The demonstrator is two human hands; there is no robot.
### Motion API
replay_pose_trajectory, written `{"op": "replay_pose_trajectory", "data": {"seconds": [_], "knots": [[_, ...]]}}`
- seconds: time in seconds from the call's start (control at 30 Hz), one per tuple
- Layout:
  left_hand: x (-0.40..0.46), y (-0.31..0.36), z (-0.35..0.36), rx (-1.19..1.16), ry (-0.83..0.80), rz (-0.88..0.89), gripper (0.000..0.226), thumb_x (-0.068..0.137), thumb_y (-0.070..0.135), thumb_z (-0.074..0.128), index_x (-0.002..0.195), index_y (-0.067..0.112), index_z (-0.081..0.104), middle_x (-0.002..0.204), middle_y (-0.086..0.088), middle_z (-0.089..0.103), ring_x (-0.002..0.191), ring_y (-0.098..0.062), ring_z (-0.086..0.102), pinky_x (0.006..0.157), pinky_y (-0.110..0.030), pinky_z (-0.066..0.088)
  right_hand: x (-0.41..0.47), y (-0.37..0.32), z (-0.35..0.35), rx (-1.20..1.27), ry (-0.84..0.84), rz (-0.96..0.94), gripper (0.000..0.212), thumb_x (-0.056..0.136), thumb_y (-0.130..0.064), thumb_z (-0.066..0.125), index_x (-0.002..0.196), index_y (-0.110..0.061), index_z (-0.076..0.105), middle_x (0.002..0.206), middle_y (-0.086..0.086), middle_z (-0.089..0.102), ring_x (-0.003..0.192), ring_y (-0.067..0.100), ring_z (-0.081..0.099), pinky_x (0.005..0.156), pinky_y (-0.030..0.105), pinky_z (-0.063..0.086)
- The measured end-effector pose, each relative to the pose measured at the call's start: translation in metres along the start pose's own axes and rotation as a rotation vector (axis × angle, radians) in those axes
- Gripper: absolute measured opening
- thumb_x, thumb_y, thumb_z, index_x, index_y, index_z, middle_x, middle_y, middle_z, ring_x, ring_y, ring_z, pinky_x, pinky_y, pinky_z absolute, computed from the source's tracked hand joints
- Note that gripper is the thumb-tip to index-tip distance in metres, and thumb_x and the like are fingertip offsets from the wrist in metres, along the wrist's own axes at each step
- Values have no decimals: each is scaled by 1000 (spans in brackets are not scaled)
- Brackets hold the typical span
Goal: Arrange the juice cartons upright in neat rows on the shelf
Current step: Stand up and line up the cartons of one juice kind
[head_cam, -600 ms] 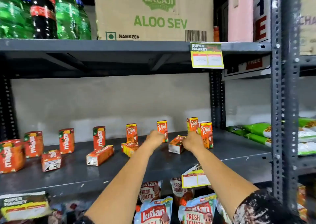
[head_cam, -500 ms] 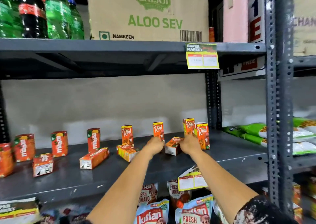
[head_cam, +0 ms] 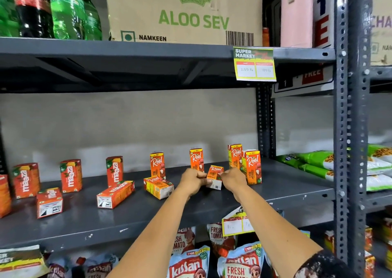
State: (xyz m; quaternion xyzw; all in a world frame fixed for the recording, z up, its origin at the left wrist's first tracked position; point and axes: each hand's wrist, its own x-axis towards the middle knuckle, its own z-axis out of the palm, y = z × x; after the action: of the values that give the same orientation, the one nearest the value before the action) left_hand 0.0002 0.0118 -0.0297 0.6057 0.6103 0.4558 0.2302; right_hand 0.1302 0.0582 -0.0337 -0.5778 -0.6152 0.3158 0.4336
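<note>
From the head camera, both forearms reach up and forward onto a grey metal shelf (head_cam: 286, 184), and the two hands meet around one small orange Real carton (head_cam: 215, 174). The left hand (head_cam: 192, 181) has its fingers curled onto the carton's left side, and the right hand (head_cam: 232, 179) pinches its right side, so both are grasping it. The carton is tipped, its top leaning back, with its white base near the shelf; whether the base touches the shelf cannot be told. Behind and around the hands stand four upright Real cartons: one to the left (head_cam: 157, 164), one just behind the held carton (head_cam: 196, 159), and a pair at the right, the rear one (head_cam: 234, 155) just beside the front one (head_cam: 252, 167). A fifth Real carton (head_cam: 159, 187) lies on its side in front of the leftmost upright one. Further left stand three upright Maaza cartons (head_cam: 114, 169), (head_cam: 71, 175), (head_cam: 25, 180), with two more lying down in front of them (head_cam: 115, 194), (head_cam: 49, 202). On the shelf above sit a Balaji Aloo Sev cardboard box (head_cam: 184, 12) and soda bottles (head_cam: 63, 10), and a yellow price tag (head_cam: 254, 64) hangs from its edge. Below, Kissan ketchup pouches (head_cam: 188, 263) fill the lower level.
</note>
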Motion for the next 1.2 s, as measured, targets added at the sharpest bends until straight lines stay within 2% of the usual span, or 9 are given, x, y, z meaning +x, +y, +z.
{"op": "replay_pose_trajectory", "data": {"seconds": [0.1,0.27,0.37,0.43,0.53,0.63,0.87,1.1,1.2], "knots": [[-2,1,5,-30,50,50,29,79,5,69,108,8,72,115,-9,70,112,-25,59,105,-39,43,-4,1,-2,181,14,-35,30,93,-22,53,114,-8,67,120,15,66,108,32,60,84,33,46],[-4,2,5,-243,156,88,47,76,-5,69,122,4,61,125,-9,63,117,-21,56,101,-32,46,-15,-2,-10,669,-121,-76,35,94,-15,54,128,-13,60,126,11,64,117,30,58,91,45,51],[-4,7,-4,-448,156,101,45,79,-3,67,123,3,60,121,-7,65,115,-19,58,85,-19,51,-20,-9,-13,783,-155,-183,36,92,-17,57,128,-17,60,122,9,66,115,25,59,94,43,46],[-4,9,-10,-510,195,90,41,80,4,68,120,5,62,121,-9,66,113,-19,59,88,-21,47,-23,-13,-13,827,-182,-228,36,91,-19,58,128,-18,59,116,2,68,112,18,58,99,42,41],[-7,9,-17,-540,226,76,39,80,8,69,118,7,64,119,-9,68,107,-15,59,87,-22,42,-26,-16,-9,847,-225,-270,39,91,-20,58,130,-19,57,108,-7,69,106,11,59,97,37,41],[-9,7,-18,-529,222,70,38,79,9,70,117,8,65,118,-8,69,103,-13,59,80,-16,42,-28,-13,-5,854,-231,-287,41,91,-22,58,132,-18,55,112,-3,68,110,14,59,96,37,42],[-14,8,-21,-504,225,56,41,80,10,70,120,7,64,121,-9,67,111,-17,57,93,-25,39,-30,-15,-4,846,-228,-298,41,91,-20,58,132,-16,56,117,2,67,113,18,59,98,39,44],[-19,12,-25,-443,222,88,50,78,2,69,126,7,58,113,-4,69,99,-11,60,79,-16,45,-27,-15,-7,762,-311,-293,50,94,-18,53,143,-15,42,130,7,61,127,20,51,111,47,34],[-22,10,-26,-289,220,107,50,77,-1,69,126,6,58,105,-4,69,100,-16,62,88,-24,49,-25,-14,-8,633,-400,-309,46,96,-16,49,141,-14,43,123,-1,65,120,12,55,99,26,44]]}}
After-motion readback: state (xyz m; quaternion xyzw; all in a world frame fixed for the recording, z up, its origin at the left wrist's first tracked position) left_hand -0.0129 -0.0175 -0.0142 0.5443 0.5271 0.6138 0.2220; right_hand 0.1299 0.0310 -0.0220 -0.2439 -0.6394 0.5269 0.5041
